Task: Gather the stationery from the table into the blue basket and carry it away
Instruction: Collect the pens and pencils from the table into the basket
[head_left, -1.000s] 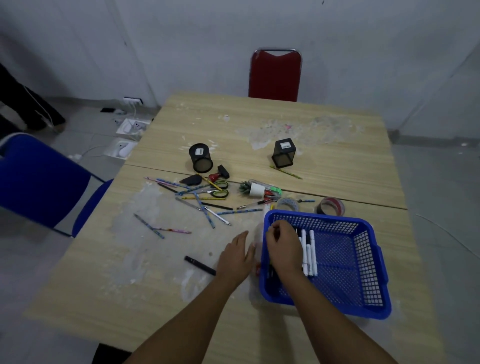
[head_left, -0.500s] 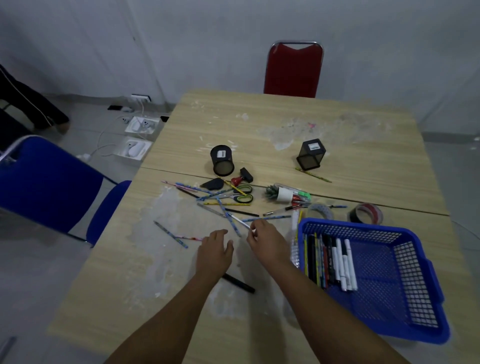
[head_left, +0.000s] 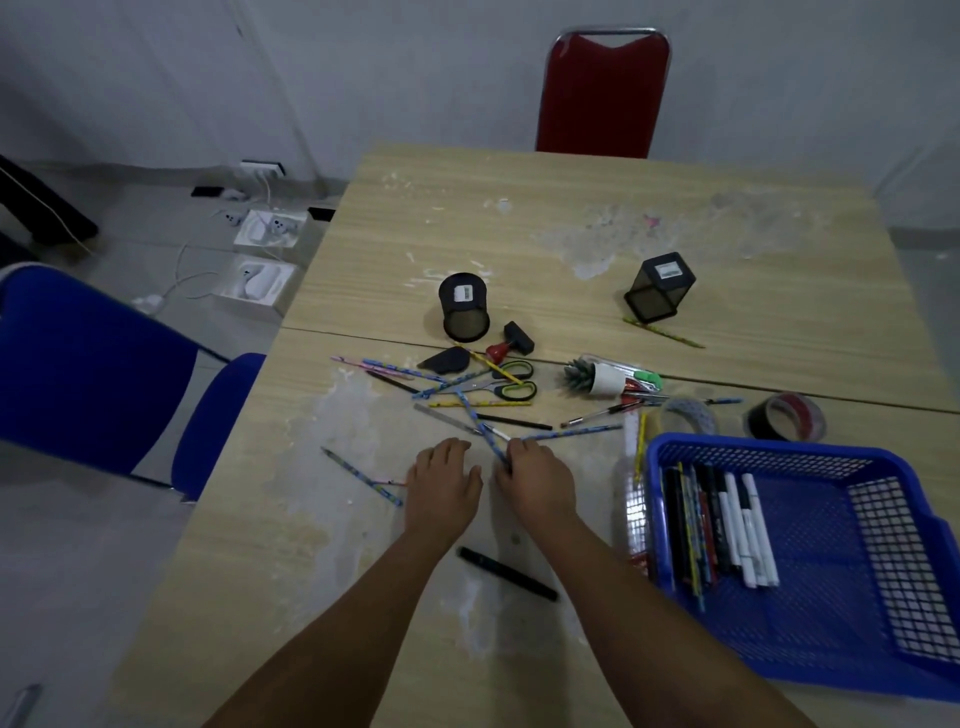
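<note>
The blue basket stands at the right of the table and holds several pens and white markers along its left side. Loose pencils, pens and green-handled scissors lie in a pile at mid-table. My right hand is at the near edge of the pile, its fingertips pinching a blue pencil. Just left of it, my left hand lies flat on the table with relaxed fingers, next to another blue pencil. A black pen lies between my forearms.
A round black pen holder and a square one lie tipped over behind the pile. A small potted plant lies on its side. Two tape rolls sit behind the basket. A blue chair stands left, a red chair at the far end.
My right hand left the basket and both hands moved left and forward to the pencil pile. The right fingers now close on a blue pencil. The view shifted left.
</note>
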